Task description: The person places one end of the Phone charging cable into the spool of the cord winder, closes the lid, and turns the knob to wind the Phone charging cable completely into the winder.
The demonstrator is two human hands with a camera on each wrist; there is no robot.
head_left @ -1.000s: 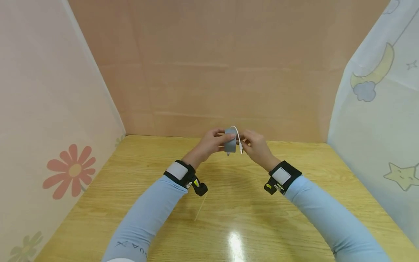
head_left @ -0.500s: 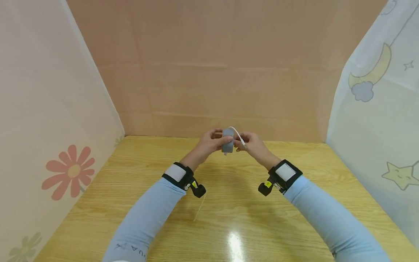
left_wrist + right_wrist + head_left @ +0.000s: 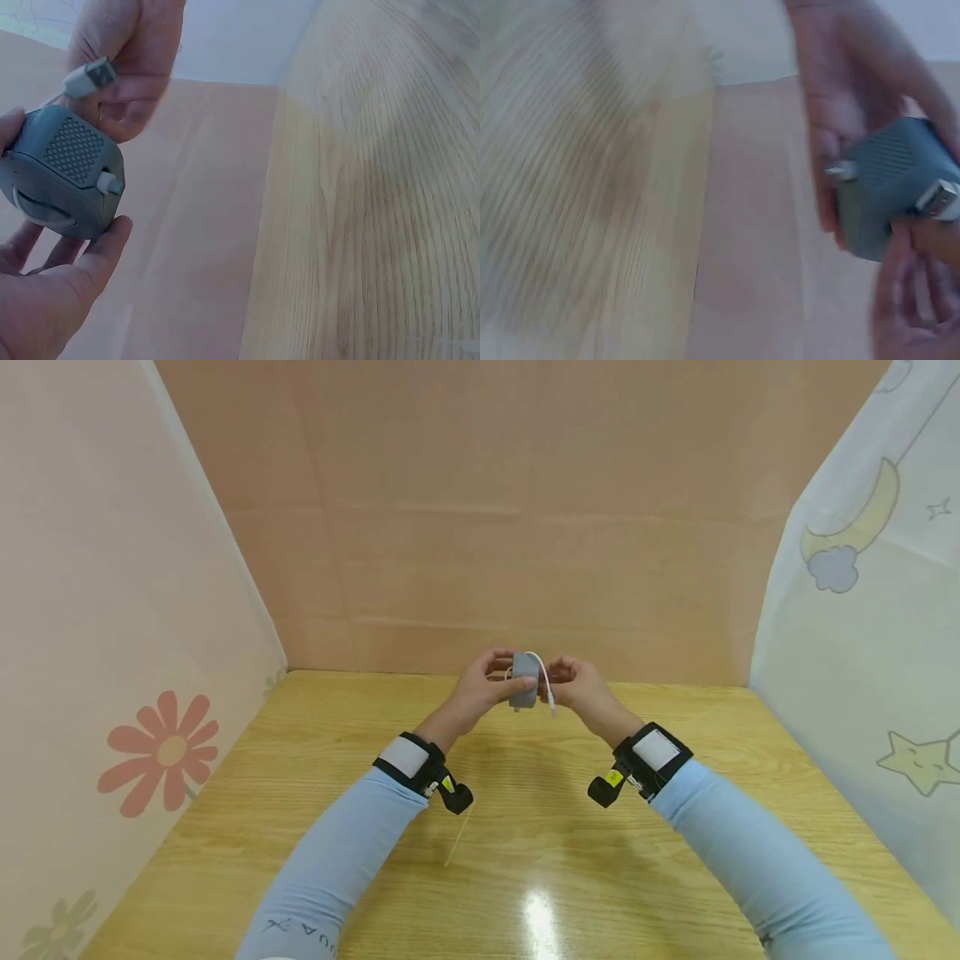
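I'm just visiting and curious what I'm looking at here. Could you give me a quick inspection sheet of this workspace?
Surface: light wooden table, glossy, with a glare spot near the front edge.
Job's things: small grey rounded gadget with a mesh patch, held above the table.
Clutter: nothing seen.
Grips: left hand holds the gadget; right hand pinches the white plug.
Cables: short white cable arcs over the gadget; a second small white plug sits in its side.
Surroundings: brown cardboard back wall; flower-print panel on the left, moon-and-star panel on the right.
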